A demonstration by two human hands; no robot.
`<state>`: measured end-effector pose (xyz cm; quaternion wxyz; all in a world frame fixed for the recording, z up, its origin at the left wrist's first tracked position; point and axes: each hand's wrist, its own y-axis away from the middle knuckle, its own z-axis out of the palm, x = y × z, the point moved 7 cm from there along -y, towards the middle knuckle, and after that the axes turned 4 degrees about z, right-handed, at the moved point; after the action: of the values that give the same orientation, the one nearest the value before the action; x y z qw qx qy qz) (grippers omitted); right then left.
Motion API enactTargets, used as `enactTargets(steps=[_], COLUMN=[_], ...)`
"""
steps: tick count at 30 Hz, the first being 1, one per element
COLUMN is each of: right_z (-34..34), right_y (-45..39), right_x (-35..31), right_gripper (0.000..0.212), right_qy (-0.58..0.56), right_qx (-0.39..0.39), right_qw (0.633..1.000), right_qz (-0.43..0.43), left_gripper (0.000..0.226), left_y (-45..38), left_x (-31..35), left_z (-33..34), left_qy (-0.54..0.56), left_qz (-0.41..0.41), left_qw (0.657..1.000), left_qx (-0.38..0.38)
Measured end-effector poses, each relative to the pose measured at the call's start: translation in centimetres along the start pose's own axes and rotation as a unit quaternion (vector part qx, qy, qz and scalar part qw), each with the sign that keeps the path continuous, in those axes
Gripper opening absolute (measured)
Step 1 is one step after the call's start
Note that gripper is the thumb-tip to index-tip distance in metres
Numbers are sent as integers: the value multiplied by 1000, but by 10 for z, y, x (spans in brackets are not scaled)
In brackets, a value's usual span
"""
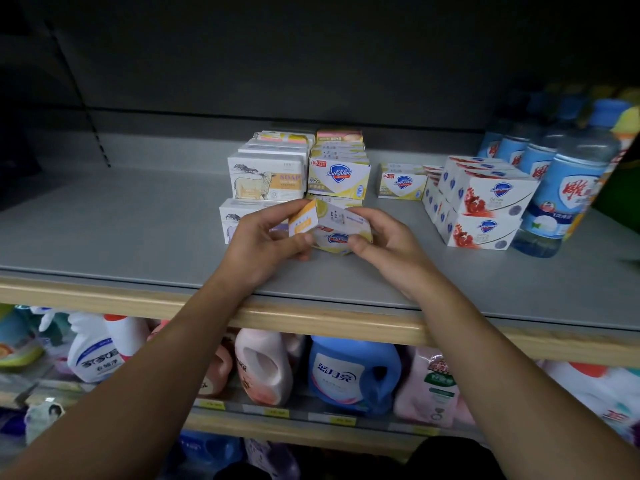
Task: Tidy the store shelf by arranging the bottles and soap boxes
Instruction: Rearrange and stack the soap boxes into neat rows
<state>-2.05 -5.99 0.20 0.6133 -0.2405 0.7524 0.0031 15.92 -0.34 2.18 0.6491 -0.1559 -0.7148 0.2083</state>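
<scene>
Two bare forearms reach up from the bottom of the view, and both hands meet on one small yellow-and-white Safeguard soap box [334, 233], held tilted just above the grey shelf board [121, 220]. Left hand [266, 237] pinches the box's orange-edged end flap [304, 221], which stands open; right hand [381, 239] curls round the other end, thumb on the front face.

Judging from that open flap, the main risk is the bar sliding out, or the thin card creasing if the flap is forced shut at an angle. A second risk sits at twelve o'clock of the hands: the stack of yellow Safeguard boxes [339, 178] rises right behind the knuckles, with the white sheep-printed soap boxes [266, 181] at eleven o'clock (both piles look loosely squared), so a careless push forward could topple them.

At two o'clock a lone yellow box [401, 183] stands apart, then the white-and-red Safeguard boxes [485, 202], stacked and just beside the blue-labelled clear bottles [561, 195] at three o'clock.

Open room lies at nine to ten o'clock, where the board runs bare to the dark back panel [242, 64]. Nearer, at six o'clock, the pale wooden shelf lip [311, 315] marks the drop; anything released there would fall towards the detergent jugs [349, 372] below.
</scene>
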Motion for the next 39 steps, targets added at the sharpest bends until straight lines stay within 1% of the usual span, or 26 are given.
enactTargets(steps=[2,4,7,9,12,16,17,19,21,23,25,28,31,33,35,37,39], right_z=[-1,-7,-18,-21,-23,-43,-53,-76,-100,-123,-145,-169,-178,-176,-175,-175,-175], right_y=[0,2,6,11,19,27,29,34,37,38,34,19,-1,-9,-12,-11,-12], right_x=[-2,-6,-9,-6,-3,-19,-25,-37,-50,-62,-67,-62,-46,-34,-25,-21,-18], right_gripper=[33,32,28,28,30,39,40,41,41,41,43,50,57,57,54,52,50], right_qy=[-2,3,20,52,126,206,230,290,350,397,444,502,552,586,602,594,587], right_qx=[11,43,80,75,65,104,121,168,217,261,285,269,220,192,200,227,244], right_qw=[1000,999,996,996,990,973,965,941,910,876,845,820,804,787,773,770,770], right_qz=[-11,-20,-19,0,23,-2,-12,-35,-58,-81,-85,-61,-29,-17,-25,-44,-58], left_gripper=[48,37,25,27,36,47,49,49,43,37,36,35,35,34,36,37,37], left_y=[0,-1,-3,-3,-3,-1,-1,-2,-6,-12,-18,-31,-44,-51,-63,-80,-95], left_x=[0,-4,-10,-10,-6,4,7,12,13,12,9,4,-2,-7,-13,-23,-33], left_z=[0,-1,-3,-1,5,15,20,37,58,78,97,122,143,155,164,169,174], left_qy=[-2,-19,-115,-169,-210,-278,-302,-373,-428,-445,-450,-471,-508,-525,-529,-536,-550], left_qz=[-1,-9,-14,-5,13,73,95,136,165,169,170,176,174,177,170,144,127], left_qw=[1000,1000,993,985,978,958,948,918,888,878,874,861,841,830,829,829,822], left_qx=[1,4,16,18,7,-1,-2,-19,-39,-53,-65,-73,-68,-66,-66,-71,-74])
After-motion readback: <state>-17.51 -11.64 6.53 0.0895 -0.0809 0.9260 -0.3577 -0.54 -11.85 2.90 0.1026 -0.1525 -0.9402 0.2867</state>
